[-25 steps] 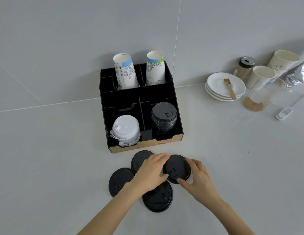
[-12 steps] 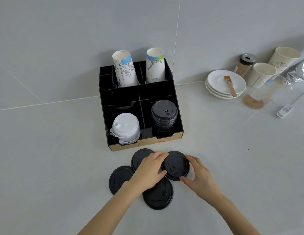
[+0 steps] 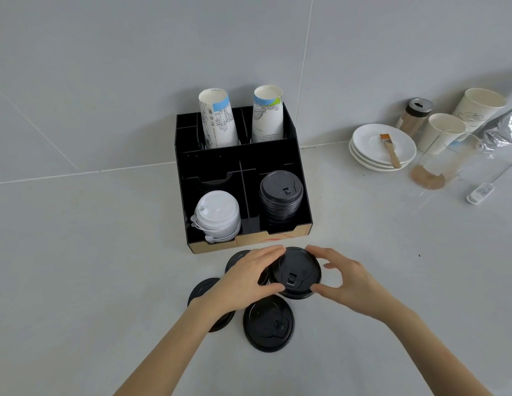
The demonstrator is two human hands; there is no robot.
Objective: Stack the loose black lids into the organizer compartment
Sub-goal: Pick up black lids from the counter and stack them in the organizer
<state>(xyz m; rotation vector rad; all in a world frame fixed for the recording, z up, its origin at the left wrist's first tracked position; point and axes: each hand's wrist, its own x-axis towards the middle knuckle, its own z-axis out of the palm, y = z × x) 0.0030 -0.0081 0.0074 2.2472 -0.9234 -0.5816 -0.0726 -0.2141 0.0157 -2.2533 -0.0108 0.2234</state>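
A black lid is held between my left hand and my right hand, just in front of the black organizer. Both hands grip its rim, fingers on opposite sides. It looks slightly raised off the counter. Three more loose black lids lie on the counter: one lid near me, one lid half hidden under my left wrist, one lid mostly hidden behind my left hand. The organizer's front right compartment holds a stack of black lids.
The front left compartment holds white lids. Two paper cup stacks stand in the organizer's back row. At the right are stacked white plates with a brush, paper cups, a shaker jar, a glass and a thermometer.
Both hands have closed around the rim of the black lid and it has come up a little and toward the organizer. The other lids have not moved.
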